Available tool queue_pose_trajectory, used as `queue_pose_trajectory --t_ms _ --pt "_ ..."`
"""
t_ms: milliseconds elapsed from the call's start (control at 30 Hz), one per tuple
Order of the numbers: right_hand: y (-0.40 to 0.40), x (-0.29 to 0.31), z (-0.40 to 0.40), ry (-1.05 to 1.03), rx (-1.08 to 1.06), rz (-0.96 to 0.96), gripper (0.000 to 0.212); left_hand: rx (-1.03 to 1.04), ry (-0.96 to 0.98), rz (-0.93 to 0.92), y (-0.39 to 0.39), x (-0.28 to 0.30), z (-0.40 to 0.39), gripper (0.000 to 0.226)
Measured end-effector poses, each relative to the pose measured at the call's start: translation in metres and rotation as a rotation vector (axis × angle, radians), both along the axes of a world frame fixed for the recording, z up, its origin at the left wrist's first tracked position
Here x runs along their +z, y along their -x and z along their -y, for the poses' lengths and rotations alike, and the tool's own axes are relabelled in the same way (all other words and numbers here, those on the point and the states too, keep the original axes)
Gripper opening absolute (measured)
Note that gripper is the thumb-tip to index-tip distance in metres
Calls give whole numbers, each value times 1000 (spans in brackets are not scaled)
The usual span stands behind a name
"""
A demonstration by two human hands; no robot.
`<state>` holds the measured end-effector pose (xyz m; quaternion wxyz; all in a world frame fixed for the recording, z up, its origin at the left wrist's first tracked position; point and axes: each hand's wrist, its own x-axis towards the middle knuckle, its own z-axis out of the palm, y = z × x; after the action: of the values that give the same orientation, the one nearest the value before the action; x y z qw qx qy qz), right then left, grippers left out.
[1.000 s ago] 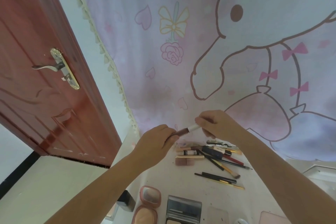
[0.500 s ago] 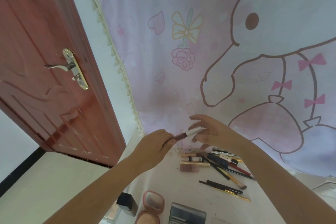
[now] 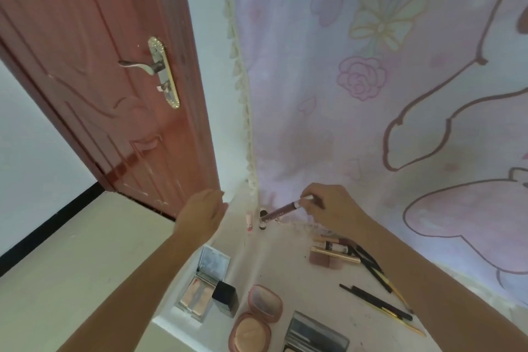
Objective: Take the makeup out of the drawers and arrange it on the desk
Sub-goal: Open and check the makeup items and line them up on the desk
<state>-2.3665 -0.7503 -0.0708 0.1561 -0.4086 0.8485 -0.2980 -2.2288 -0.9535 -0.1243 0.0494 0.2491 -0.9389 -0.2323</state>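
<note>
- The left hand [image 3: 200, 216] has let go of the brown lip tube [image 3: 281, 211]; a second ago both hands held it between them. It now hovers released, fingers loosely curled, over the near-left part of the tabletop [image 3: 285, 260], close to the door [image 3: 114, 94].
- Just right of that hand, two small tubes [image 3: 256, 220] stand upright at the back of the tabletop against the curtain [image 3: 371, 94]. I judge this is a row being started.
- The lip tube, tilted, has its lower end beside those two, apparently touching down or about to.
- The right hand [image 3: 328, 208] alone is grasping it now by the white cap end.
- Further right, pencils and tubes [image 3: 343, 251] lie in a loose pile, unsorted; compacts [image 3: 257, 314] lie near the front edge. Arranging seems well under way, not finished.
</note>
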Motion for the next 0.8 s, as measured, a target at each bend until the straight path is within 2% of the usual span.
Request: queue_pose_trajectory --t_ms 100,233,433,667,800 --pt "-2 -21 27 -155 141 -208 24 100 -6 221 -18 -40 30 34" --pt "-5 -56 62 -344 283 -333 26 44 -95 378 -28 -76 37 42" --pt "4 -93 96 -483 316 -331 29 -9 -395 310 -25 -99 34 45" --pt "8 -101 112 -533 310 -335 22 22 -490 328 -26 -113 35 43" --pt "16 -97 102 -515 221 -202 15 58 -537 304 -27 -114 37 42"
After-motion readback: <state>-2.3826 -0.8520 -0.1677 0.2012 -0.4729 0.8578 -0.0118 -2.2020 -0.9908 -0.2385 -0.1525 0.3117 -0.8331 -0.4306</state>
